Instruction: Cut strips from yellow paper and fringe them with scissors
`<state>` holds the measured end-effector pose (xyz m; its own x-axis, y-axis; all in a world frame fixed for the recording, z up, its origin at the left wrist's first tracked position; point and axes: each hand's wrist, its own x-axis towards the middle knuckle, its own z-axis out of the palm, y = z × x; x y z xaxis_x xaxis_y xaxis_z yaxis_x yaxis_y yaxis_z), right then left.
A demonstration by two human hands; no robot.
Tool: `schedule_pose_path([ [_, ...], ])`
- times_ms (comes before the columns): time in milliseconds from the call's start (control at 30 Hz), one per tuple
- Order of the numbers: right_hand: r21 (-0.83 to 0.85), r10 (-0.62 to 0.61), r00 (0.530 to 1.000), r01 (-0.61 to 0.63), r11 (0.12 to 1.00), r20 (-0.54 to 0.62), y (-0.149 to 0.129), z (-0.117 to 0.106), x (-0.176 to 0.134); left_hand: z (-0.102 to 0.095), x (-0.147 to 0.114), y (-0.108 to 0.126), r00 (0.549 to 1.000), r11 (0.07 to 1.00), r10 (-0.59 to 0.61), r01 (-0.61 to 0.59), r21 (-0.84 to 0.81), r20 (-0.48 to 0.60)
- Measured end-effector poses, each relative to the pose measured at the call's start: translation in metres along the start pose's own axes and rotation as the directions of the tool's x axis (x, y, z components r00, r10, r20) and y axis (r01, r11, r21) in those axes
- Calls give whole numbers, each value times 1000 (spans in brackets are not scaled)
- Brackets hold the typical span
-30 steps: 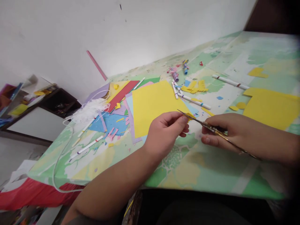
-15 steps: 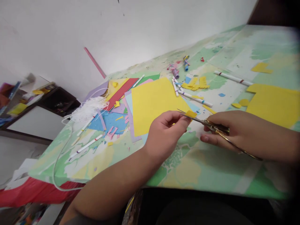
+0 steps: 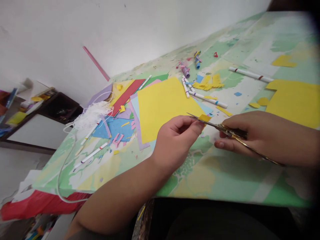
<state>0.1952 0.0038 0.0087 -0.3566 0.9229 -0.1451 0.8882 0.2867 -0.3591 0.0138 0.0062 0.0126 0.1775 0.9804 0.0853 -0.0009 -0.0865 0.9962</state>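
Pinching a small yellow paper scrap point(image 3: 204, 118) in our left hand point(image 3: 176, 140), we close our right hand point(image 3: 246, 133) on slim gold scissors point(image 3: 226, 130), blades at its edge, above the near green table point(image 3: 220, 180). Flat matte sheet point(image 3: 162, 103) lies just beyond. Since a second ago, the scrap sits slightly higher.

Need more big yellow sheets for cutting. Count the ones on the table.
2. One yellow sheet lies on the paper pile beyond the left hand; another lies at the right, beyond the right hand. More may be buried in the pile.
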Motion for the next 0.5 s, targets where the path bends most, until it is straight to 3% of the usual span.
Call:
schedule_pose_path([
  [500, -21, 1, 998, -3, 1000, -70, 5, 1, 2, -1, -1, 0, 997, 996, -75, 75, -40, 2],
])
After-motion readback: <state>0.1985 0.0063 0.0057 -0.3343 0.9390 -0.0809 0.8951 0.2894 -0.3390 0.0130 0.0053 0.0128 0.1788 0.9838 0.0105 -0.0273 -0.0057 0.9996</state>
